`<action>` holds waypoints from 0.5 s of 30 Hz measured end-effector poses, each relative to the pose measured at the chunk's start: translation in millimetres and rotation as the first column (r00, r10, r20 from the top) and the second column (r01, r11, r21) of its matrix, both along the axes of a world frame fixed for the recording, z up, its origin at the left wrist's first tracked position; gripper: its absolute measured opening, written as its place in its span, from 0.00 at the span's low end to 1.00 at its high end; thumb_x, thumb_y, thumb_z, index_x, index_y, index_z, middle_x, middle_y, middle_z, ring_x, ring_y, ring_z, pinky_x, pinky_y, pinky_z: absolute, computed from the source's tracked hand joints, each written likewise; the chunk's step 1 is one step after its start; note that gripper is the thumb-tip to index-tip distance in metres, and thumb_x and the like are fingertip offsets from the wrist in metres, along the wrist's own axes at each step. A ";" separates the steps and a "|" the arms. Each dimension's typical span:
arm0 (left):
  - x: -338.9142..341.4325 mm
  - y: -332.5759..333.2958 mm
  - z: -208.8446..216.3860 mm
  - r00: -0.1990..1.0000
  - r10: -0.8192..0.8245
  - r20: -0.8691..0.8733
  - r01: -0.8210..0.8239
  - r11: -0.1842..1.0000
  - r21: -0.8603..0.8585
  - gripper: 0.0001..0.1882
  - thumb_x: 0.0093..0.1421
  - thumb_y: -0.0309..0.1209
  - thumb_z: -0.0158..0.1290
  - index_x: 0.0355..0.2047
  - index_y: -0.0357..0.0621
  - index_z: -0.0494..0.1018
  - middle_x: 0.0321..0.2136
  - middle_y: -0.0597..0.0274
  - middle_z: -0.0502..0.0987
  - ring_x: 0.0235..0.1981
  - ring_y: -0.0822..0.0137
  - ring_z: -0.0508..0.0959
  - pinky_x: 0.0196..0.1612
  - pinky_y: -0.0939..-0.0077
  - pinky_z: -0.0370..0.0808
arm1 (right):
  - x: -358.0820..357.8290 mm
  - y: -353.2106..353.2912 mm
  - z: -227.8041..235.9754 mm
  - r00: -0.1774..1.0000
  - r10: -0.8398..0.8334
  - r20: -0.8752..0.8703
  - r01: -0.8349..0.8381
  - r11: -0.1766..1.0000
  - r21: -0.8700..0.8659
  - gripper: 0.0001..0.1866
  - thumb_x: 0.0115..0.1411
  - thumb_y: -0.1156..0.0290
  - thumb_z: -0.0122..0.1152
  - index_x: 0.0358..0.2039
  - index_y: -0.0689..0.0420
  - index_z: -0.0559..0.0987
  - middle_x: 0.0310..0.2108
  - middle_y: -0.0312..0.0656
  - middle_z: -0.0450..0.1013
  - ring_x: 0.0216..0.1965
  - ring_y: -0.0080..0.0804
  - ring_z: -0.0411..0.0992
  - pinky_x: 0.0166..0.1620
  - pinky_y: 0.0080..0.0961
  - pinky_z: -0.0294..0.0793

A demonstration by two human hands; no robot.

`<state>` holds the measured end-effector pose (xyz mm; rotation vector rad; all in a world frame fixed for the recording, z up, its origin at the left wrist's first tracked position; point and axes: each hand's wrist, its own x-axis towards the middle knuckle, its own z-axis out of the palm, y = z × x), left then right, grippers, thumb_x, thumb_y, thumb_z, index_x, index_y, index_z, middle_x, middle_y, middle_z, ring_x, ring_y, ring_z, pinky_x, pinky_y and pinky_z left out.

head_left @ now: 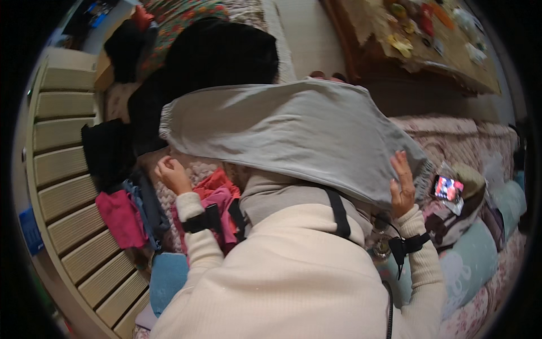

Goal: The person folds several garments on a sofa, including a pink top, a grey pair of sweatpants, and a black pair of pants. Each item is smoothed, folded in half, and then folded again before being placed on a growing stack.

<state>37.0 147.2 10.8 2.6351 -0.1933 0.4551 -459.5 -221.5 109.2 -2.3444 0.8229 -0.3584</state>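
Observation:
Light grey sweatpants (282, 124) lie stretched out sideways across my lap and beyond it, with gathered edges at both ends. My right hand (402, 185) rests near their right end, fingers stretched and apart, gripping nothing. Just below their left end is my left hand (173, 174), its fingers curled in, with nothing visible in them. Beside that forearm lie red and pink clothes (217, 195), on a chunky knitted pale cover (197, 169). A large black garment (220, 53) is spread beyond the sweatpants, partly covered by them.
To the left, a slatted cream headboard (68, 181) borders a black cloth (107, 152), a magenta garment (121, 217) and blue denim (138, 209). A lit phone (447, 188) lies right, near a pale green cushion (468, 263). A cluttered wooden table (378, 48) stands far right.

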 end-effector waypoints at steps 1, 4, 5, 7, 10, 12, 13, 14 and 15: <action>-3.1 2.4 -1.8 0.992 -0.004 -0.126 -0.032 0.958 -0.286 0.10 0.56 0.31 0.54 0.37 0.42 0.74 0.39 0.56 0.73 0.38 0.60 0.74 0.43 0.67 0.73 | 19.6 -1.6 -1.7 0.998 0.011 0.068 -0.009 1.000 -0.030 0.29 0.57 0.73 0.45 0.61 0.58 0.66 0.66 0.49 0.56 0.70 0.45 0.46 0.69 0.41 0.42; -16.0 -2.6 -6.0 0.627 -0.181 -0.758 -0.577 0.546 -0.608 0.14 0.57 0.40 0.58 0.33 0.43 0.72 0.27 0.65 0.71 0.26 0.71 0.73 0.27 0.78 0.72 | 78.5 2.8 -22.8 0.995 0.104 0.003 -0.103 0.993 -0.062 0.29 0.60 0.67 0.47 0.63 0.54 0.64 0.69 0.46 0.50 0.71 0.42 0.40 0.69 0.45 0.36; -17.2 -7.4 -6.3 0.641 -0.172 -0.748 -0.569 0.547 -0.613 0.14 0.56 0.42 0.58 0.32 0.44 0.72 0.26 0.65 0.71 0.24 0.72 0.72 0.24 0.79 0.70 | 92.0 4.3 -28.8 0.988 0.151 -0.044 -0.153 0.987 -0.049 0.29 0.61 0.65 0.47 0.64 0.52 0.64 0.69 0.44 0.49 0.72 0.42 0.38 0.69 0.46 0.35; -12.0 -18.4 -6.6 0.666 -0.199 -0.719 -0.528 0.554 -0.643 0.16 0.55 0.45 0.60 0.31 0.46 0.71 0.22 0.66 0.70 0.20 0.74 0.70 0.19 0.82 0.67 | 103.4 1.9 -35.0 0.950 0.248 -0.188 -0.274 0.953 -0.129 0.28 0.62 0.62 0.47 0.64 0.50 0.64 0.70 0.40 0.48 0.72 0.40 0.36 0.69 0.48 0.32; 13.3 -26.5 -8.2 0.590 -0.131 -0.797 -0.583 0.614 -0.532 0.17 0.54 0.46 0.61 0.32 0.47 0.71 0.20 0.68 0.70 0.19 0.74 0.70 0.20 0.82 0.68 | 106.9 -2.7 -38.6 0.945 0.270 -0.185 -0.287 0.955 -0.071 0.26 0.64 0.60 0.47 0.64 0.47 0.64 0.69 0.35 0.51 0.72 0.39 0.39 0.68 0.50 0.34; 36.5 -25.4 -12.9 0.585 -0.266 -0.767 -0.524 0.597 -0.607 0.16 0.54 0.41 0.62 0.36 0.45 0.74 0.26 0.66 0.76 0.25 0.70 0.76 0.27 0.76 0.74 | 102.9 -5.1 -35.9 0.980 0.191 -0.059 -0.188 0.981 0.046 0.26 0.65 0.60 0.47 0.63 0.47 0.65 0.68 0.36 0.53 0.71 0.39 0.40 0.68 0.50 0.36; 46.6 -24.3 -16.8 0.608 -0.335 -0.719 -0.472 0.576 -0.667 0.15 0.54 0.40 0.62 0.37 0.45 0.75 0.27 0.65 0.78 0.26 0.68 0.77 0.29 0.74 0.75 | 100.9 -3.7 -34.7 0.978 0.190 -0.084 -0.189 0.982 0.016 0.25 0.65 0.61 0.48 0.62 0.48 0.66 0.67 0.37 0.55 0.71 0.38 0.42 0.68 0.50 0.39; 55.2 -22.1 -19.9 0.620 -0.422 -0.661 -0.405 0.550 -0.730 0.14 0.54 0.38 0.62 0.37 0.45 0.76 0.28 0.65 0.79 0.27 0.66 0.79 0.31 0.72 0.77 | 99.1 -1.7 -33.4 0.978 0.193 -0.080 -0.192 0.981 0.018 0.25 0.64 0.61 0.49 0.62 0.48 0.66 0.67 0.37 0.55 0.71 0.38 0.42 0.68 0.50 0.39; 63.3 -19.9 -21.6 0.625 -0.414 -0.662 -0.380 0.579 -0.721 0.14 0.56 0.34 0.61 0.41 0.42 0.77 0.37 0.60 0.81 0.36 0.65 0.80 0.39 0.70 0.78 | 97.5 1.3 -32.4 0.979 0.192 -0.072 -0.191 0.981 0.015 0.25 0.64 0.61 0.49 0.61 0.49 0.66 0.67 0.37 0.55 0.71 0.38 0.42 0.68 0.50 0.39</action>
